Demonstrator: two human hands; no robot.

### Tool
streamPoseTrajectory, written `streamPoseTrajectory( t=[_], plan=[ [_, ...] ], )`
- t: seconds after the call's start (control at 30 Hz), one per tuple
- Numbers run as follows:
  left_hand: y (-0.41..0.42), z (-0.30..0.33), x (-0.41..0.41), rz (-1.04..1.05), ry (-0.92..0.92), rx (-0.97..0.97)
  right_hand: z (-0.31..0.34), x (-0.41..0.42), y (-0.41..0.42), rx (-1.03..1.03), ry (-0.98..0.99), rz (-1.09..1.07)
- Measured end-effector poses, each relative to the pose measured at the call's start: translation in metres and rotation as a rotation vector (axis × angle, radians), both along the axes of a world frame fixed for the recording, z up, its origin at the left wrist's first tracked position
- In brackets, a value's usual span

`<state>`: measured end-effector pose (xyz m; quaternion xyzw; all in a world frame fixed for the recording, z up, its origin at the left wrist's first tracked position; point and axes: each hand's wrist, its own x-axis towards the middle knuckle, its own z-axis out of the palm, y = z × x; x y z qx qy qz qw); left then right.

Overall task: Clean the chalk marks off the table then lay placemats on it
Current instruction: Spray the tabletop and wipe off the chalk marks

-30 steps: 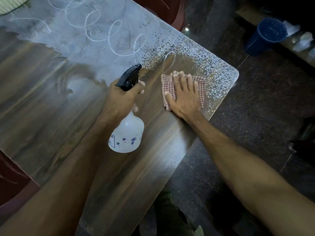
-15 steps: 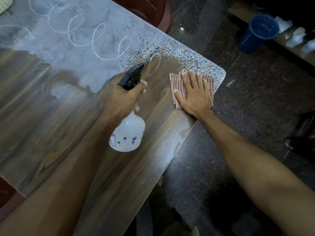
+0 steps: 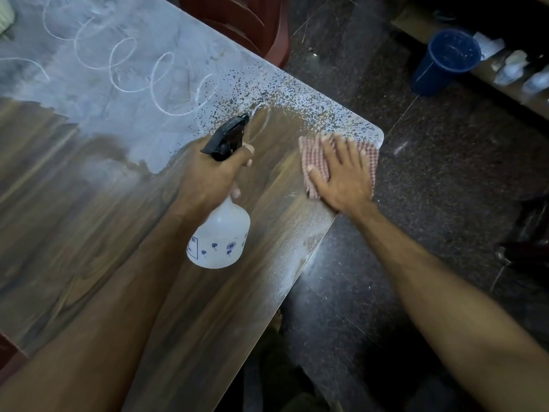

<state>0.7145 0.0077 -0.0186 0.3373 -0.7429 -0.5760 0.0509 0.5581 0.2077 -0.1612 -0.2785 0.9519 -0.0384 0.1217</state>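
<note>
A: From the head view, where does the wiping stand?

B: The right hand [image 3: 341,173] lies flat, fingers straight, pressing the checked cloth [image 3: 316,156] on the table [image 3: 89,233] at its far right corner. The left hand [image 3: 208,179] has its fingers curled round the neck of the spray bottle [image 3: 219,233], held above the wood.

A: And the chalk marks [image 3: 133,69]?

B: Loops and a pale haze cover the far side, with wet speckles [image 3: 282,96] just beyond the cloth. No placemats in sight.

A: How to wipe well?

B: I'd keep the palm flat and work in overlapping strokes from the corner into the speckled band while it's damp, refolding the cloth once it clogs, or it will likely smear
</note>
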Motion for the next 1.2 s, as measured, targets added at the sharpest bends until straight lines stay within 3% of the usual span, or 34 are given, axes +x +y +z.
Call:
streamPoseTrajectory(
  t=[0.17,0.37,0.47,0.63,0.77,1.0,1.2],
  plan=[
    [-0.001,-0.007,0.002,0.0,-0.005,-0.012,0.003,-0.031,-0.037,-0.019,0.006,-0.126],
    [0.007,-0.005,-0.003,0.004,-0.001,-0.005,0.001,0.047,-0.039,-0.029,-0.035,0.167],
    [0.007,-0.003,-0.005,-0.005,-0.021,-0.006,-0.001,0.053,-0.01,-0.033,-0.046,0.213],
    [0.003,-0.003,0.0,0.002,0.003,-0.009,0.0,-0.022,0.008,0.0,0.007,-0.058],
    [0.003,-0.009,0.006,0.02,-0.002,-0.005,0.001,-0.044,-0.023,-0.034,0.01,-0.128],
    [0.015,-0.011,0.001,0.007,-0.022,0.012,-0.005,0.033,-0.046,-0.043,0.009,0.196],
    [0.025,-0.008,0.007,0.015,-0.019,0.01,-0.004,0.036,-0.005,-0.044,0.032,0.19]
  ],
)
